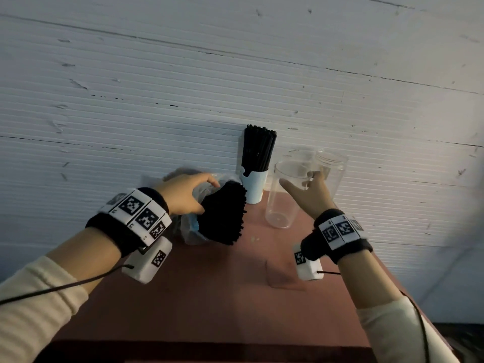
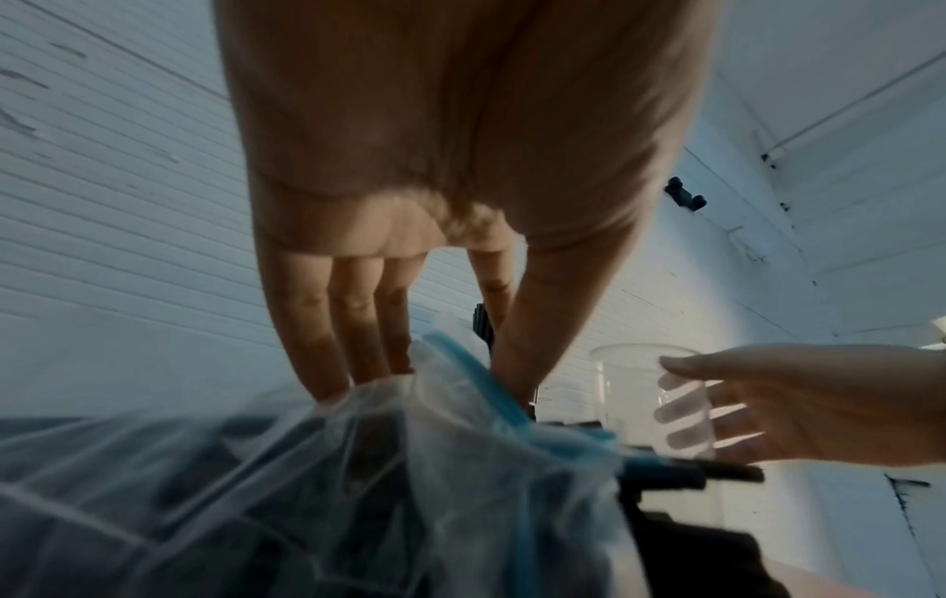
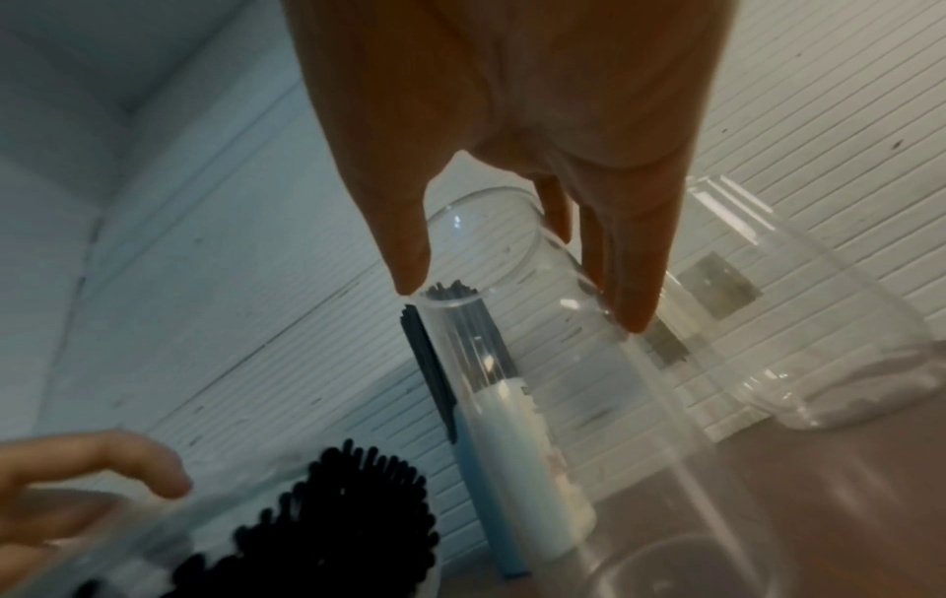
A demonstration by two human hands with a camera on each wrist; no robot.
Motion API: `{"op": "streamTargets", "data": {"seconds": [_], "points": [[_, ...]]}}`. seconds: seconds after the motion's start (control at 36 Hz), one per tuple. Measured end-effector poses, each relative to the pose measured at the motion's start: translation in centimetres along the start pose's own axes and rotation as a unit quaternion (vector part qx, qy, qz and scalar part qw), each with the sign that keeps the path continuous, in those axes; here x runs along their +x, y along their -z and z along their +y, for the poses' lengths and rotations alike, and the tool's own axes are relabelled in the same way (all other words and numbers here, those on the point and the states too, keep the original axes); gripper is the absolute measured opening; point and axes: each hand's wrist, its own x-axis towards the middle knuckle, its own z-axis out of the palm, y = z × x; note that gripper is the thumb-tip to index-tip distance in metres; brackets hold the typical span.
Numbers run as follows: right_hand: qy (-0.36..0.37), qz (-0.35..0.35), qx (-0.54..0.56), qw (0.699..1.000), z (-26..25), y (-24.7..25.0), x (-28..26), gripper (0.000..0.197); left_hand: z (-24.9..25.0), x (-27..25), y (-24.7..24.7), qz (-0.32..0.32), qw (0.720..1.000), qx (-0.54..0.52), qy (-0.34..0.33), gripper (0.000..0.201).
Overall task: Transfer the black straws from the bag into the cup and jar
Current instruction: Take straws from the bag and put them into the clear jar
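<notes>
A clear plastic bag (image 1: 191, 231) (image 2: 307, 485) lies on its side at the table's back left, and a thick bundle of black straws (image 1: 222, 213) (image 3: 332, 518) sticks out of its mouth. My left hand (image 1: 201, 196) (image 2: 420, 376) grips the bag from above, fingers behind and thumb in front. The empty clear cup (image 1: 281, 205) (image 2: 629, 364) (image 3: 588, 404) stands upright to the right. My right hand (image 1: 301, 180) (image 3: 522, 301) holds it near the rim, thumb and fingers on opposite sides. The clear jar (image 1: 332, 166) (image 3: 819, 323) stands empty behind it.
A white paper cup (image 1: 255, 187) (image 3: 517, 465) packed with upright black straws (image 1: 258, 148) stands against the white ribbed wall (image 1: 157, 100), between bag and clear cup. The reddish-brown table (image 1: 209, 297) stretches toward me; its right edge runs close past the jar.
</notes>
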Motion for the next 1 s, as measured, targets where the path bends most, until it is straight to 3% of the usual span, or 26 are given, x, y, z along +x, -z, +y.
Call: {"op": "streamTargets", "data": {"seconds": [0.19, 0.33, 0.47, 0.61, 0.67, 0.78, 0.83, 0.92, 1.0], "points": [[0.017, -0.041, 0.023, 0.999, -0.3, 1.8, -4.0, 0.072, -0.7, -2.3, 0.2, 0.020, 0.999, 0.012, 0.021, 0.048], [0.031, -0.055, 0.008, 0.998, -0.8, 2.5, -5.0, 0.073, -2.4, -2.7, 0.4, 0.035, 0.999, -0.008, 0.034, 0.065], [0.027, -0.053, -0.015, 0.998, -0.9, 2.6, -4.9, 0.082, -3.0, -3.3, 1.5, 0.069, 0.996, -0.005, 0.052, 0.052], [0.025, -0.053, -0.031, 0.998, -1.1, 2.5, -4.8, 0.100, -4.3, -4.0, 2.0, 0.081, 0.994, -0.047, 0.047, 0.067], [0.059, -0.019, -0.060, 0.996, -1.5, 2.3, -5.3, 0.102, -5.2, -4.0, 2.0, 0.094, 0.992, -0.075, 0.047, 0.067], [0.243, 0.089, -0.087, 0.962, -3.4, 1.2, -6.3, 0.073, -4.6, -4.2, 2.1, 0.145, 0.981, -0.120, 0.040, 0.050], [0.315, 0.095, -0.093, 0.940, -5.0, 0.1, -6.7, 0.050, -4.2, -3.9, 2.2, 0.160, 0.975, -0.144, 0.049, 0.037], [0.374, 0.018, -0.091, 0.923, -7.9, -2.4, -7.4, 0.025, -3.9, -3.4, 2.4, 0.167, 0.970, -0.170, 0.046, 0.031], [0.375, -0.091, -0.123, 0.914, -10.4, -5.8, -7.8, 0.027, -3.7, -3.1, 2.6, 0.169, 0.966, -0.193, 0.029, 0.026]]}}
